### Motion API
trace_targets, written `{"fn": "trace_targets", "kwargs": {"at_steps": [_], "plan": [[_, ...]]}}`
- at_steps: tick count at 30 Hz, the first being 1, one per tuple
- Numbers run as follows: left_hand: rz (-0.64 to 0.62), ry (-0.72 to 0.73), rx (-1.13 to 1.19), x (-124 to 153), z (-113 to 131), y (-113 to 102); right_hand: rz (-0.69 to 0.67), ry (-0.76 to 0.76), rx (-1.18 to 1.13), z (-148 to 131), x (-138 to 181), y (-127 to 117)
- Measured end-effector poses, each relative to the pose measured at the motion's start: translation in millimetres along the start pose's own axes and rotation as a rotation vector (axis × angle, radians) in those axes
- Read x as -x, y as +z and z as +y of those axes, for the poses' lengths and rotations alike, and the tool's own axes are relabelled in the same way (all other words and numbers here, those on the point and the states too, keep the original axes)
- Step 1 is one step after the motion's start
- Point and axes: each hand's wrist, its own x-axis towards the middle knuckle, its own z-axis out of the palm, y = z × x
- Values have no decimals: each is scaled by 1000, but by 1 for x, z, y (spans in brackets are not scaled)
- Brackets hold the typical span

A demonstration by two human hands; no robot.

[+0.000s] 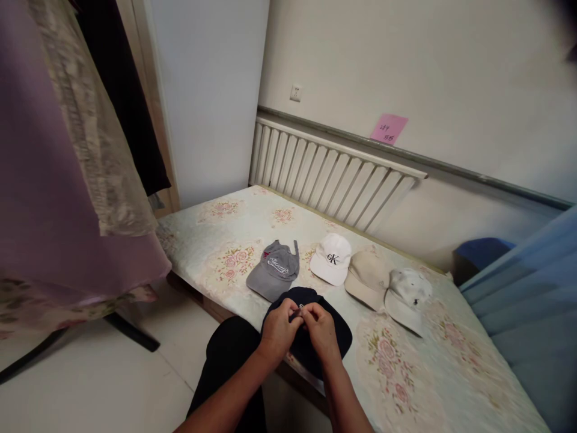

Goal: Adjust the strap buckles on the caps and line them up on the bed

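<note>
A dark navy or black baseball cap (341,328) lies at the near edge of the bed under both hands. My left hand (278,329) is closed in a pinch on what looks like its strap, beside a small shiny metal piece. Fingertip to fingertip with it, my right hand (321,331) pinches the same spot from the other side. The strap itself is mostly covered by the fingers. Just beyond sits a grey cap (276,270) with white lettering, its strap ends sticking up. To the right are a white cap (331,258), a beige cap (367,278) and a pale patterned cap (408,297).
The caps rest on a bed with a floral cover (216,240). A white radiator (320,171) runs along the wall behind it. Clothes (81,150) hang at left, and a blue curtain (527,307) hangs at right. A dark blue object (482,255) stands by the curtain.
</note>
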Motion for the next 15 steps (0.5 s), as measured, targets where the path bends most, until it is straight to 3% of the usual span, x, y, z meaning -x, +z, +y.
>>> {"fn": "trace_targets", "kwargs": {"at_steps": [8, 15], "plan": [[-13, 103, -55, 3, -6, 0, -112, 65, -55, -3, -4, -3], [-83, 169, -183, 9, -9, -1, -134, 52, 55, 5, -7, -4]]}}
